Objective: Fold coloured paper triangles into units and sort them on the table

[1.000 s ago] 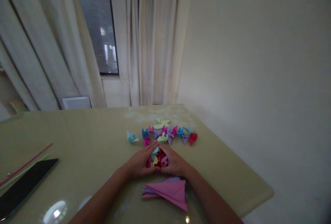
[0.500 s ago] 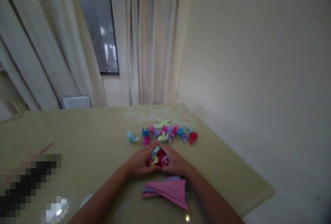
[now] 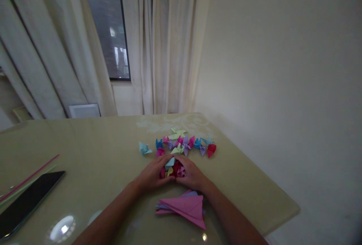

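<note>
My left hand and my right hand are cupped around a small heap of folded paper origami pieces in red, pink, yellow and light blue. Fingertips and thumbs of both hands meet or nearly meet, forming a ring that encloses the heap. Just beyond the fingers lies a spread of origami cranes, among them a light green one, a purple one, a red one and a light blue one off to the left. Between my forearms rest pink and lilac folded paper sheets, stacked and pointed.
A black phone lies at the left, beside a thin pink stick and a pale green one. The table ends near a wall on the right. Curtains and a window stand behind it.
Both hands have shifted slightly around the heap, still cupping it. At the left, the phone and sticks now show clearly where the earlier picture was blocked out.
</note>
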Tool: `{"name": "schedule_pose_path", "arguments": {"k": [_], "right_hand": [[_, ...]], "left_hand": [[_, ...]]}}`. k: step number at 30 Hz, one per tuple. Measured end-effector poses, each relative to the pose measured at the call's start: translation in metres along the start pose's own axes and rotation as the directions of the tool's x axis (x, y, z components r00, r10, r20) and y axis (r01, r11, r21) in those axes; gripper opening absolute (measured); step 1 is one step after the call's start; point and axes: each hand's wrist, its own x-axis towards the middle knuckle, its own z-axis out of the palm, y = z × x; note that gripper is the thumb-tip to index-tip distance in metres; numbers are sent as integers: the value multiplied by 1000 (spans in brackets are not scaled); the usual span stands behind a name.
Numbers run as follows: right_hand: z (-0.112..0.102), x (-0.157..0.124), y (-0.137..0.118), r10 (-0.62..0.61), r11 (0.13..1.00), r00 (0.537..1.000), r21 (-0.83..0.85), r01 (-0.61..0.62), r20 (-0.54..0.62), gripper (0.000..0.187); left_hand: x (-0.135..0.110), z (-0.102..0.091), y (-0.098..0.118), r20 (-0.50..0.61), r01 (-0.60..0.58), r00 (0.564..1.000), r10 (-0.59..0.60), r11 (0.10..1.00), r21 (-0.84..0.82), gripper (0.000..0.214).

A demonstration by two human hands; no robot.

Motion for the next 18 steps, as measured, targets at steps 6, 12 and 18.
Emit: {"name": "schedule_pose_path", "arguments": {"k": [6,12,18], "right_hand": [[-3,1,-5,31,1000,984,7,-30,-175,62],[-7,2,-6,131,989,943,101,-105,-305,52],[-11,3,-3,250,958,903,222,-180,-350,52]], "left_hand": [[3,-11,5,-235,95,965,-117,990,-101,57],[5,-16,7,-317,145,922,-222,958,-249,46],[4,-18,8,-340,160,900,-273,932,-324,44]]}}
